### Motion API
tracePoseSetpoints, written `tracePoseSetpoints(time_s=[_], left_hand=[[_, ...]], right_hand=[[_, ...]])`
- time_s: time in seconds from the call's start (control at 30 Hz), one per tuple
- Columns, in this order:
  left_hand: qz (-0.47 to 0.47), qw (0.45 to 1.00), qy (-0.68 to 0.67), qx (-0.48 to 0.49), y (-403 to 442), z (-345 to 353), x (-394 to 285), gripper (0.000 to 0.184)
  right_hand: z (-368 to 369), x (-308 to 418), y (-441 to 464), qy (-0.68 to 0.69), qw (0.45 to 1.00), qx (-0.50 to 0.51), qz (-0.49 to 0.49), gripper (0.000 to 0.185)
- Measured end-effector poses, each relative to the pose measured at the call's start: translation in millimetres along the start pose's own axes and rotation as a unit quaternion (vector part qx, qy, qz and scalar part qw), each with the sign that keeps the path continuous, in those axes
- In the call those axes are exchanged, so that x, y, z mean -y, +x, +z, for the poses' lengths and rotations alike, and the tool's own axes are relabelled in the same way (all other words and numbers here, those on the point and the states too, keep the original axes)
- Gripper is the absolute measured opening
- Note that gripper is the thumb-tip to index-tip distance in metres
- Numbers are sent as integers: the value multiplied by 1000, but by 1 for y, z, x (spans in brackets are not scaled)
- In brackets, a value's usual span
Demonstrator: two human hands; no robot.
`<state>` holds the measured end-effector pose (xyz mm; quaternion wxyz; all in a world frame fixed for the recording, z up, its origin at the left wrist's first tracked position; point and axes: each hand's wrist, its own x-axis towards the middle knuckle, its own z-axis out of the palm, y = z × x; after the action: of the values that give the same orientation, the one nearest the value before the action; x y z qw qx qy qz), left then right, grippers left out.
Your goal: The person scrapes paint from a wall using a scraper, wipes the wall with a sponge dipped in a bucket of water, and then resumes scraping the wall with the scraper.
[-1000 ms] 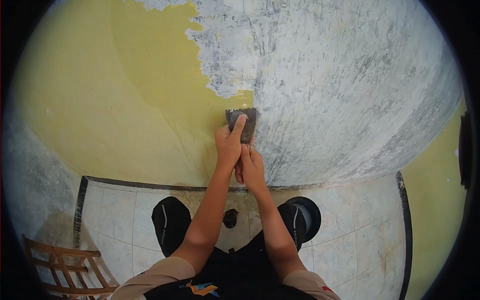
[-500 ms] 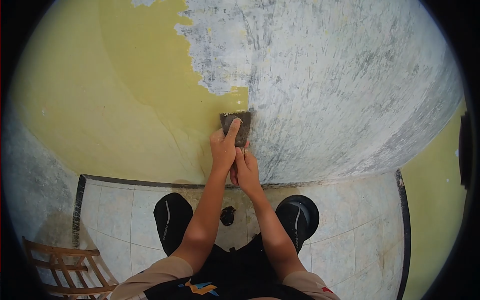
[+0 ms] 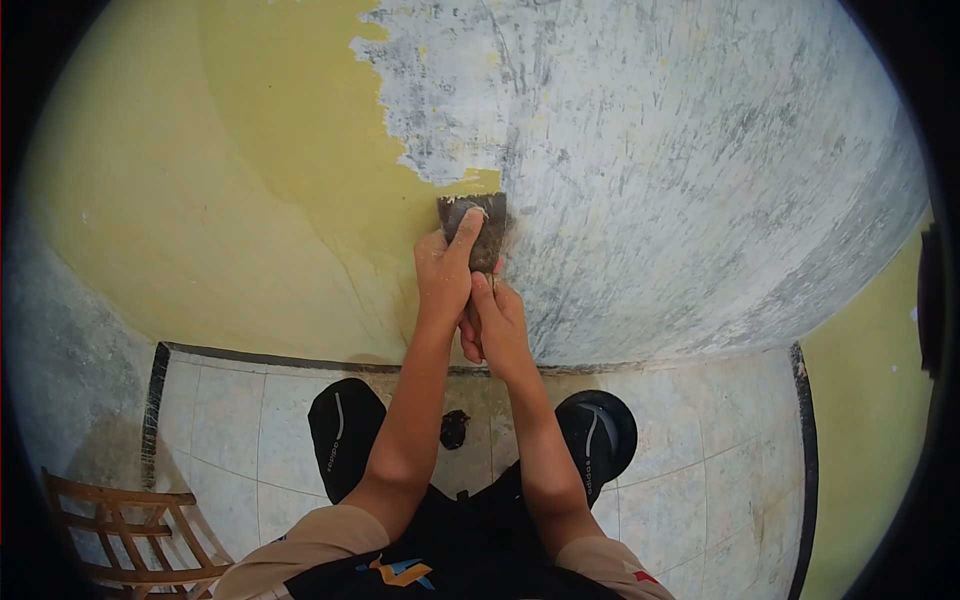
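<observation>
A dark, wide-bladed paint scraper (image 3: 487,245) lies against the wall, its blade edge upward at the border of the yellow paint (image 3: 290,170) and the bare grey-white plaster (image 3: 640,180). My left hand (image 3: 445,270) grips the scraper from the left, thumb pressed flat on the blade. Lower down, my right hand (image 3: 498,318) is closed around the handle, which is mostly hidden by the fingers. Pale flakes cling to the blade's top edge and near the thumb. Just above the blade a narrow strip of yellow paint remains visible beside the plaster.
A wooden chair or rack (image 3: 140,535) stands at the lower left. Below the wall runs a dark skirting strip (image 3: 270,359) along pale floor tiles (image 3: 700,450). A small black object (image 3: 454,430) lies between my knees. Something dark (image 3: 930,300) hangs at the far right.
Both hands and the scraper have moved up the wall, and the blade is now closer to the upper end of the yellow strip. The grip looks the same.
</observation>
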<state>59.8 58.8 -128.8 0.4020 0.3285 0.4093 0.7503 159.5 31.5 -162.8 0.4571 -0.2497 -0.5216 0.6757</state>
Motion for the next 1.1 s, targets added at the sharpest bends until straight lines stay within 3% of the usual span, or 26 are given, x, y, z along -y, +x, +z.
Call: tracePoseSetpoints(time_s=[0.1,0.2,0.4,0.5,0.57,0.67,0.9,1.1], left_hand=[[6,1000,-3,-4,1,-2,-1,37],[-15,1000,17,10,-3,-6,1,28],[-3,999,34,-10,-7,-22,34,38],[-28,999,4,-25,-12,-9,6,38],[3,1000,7,18,-4,-7,-4,38],[2,1000,18,8,2,-2,-15,38],[-10,1000,10,-10,-6,-13,8,38],[-32,999,15,12,0,-8,-12,35]], right_hand=[[2,-7,2,36,999,-2,18,41],[2,-17,-1,17,1000,-13,-20,39],[-4,-43,-10,7,999,-32,-3,40],[2,-21,-12,16,999,-21,30,43],[6,-3,-5,7,1000,-11,14,44],[8,3,3,25,1000,3,1,44],[7,-26,-6,26,999,-27,8,45],[12,-3,-1,15,1000,-7,14,47]])
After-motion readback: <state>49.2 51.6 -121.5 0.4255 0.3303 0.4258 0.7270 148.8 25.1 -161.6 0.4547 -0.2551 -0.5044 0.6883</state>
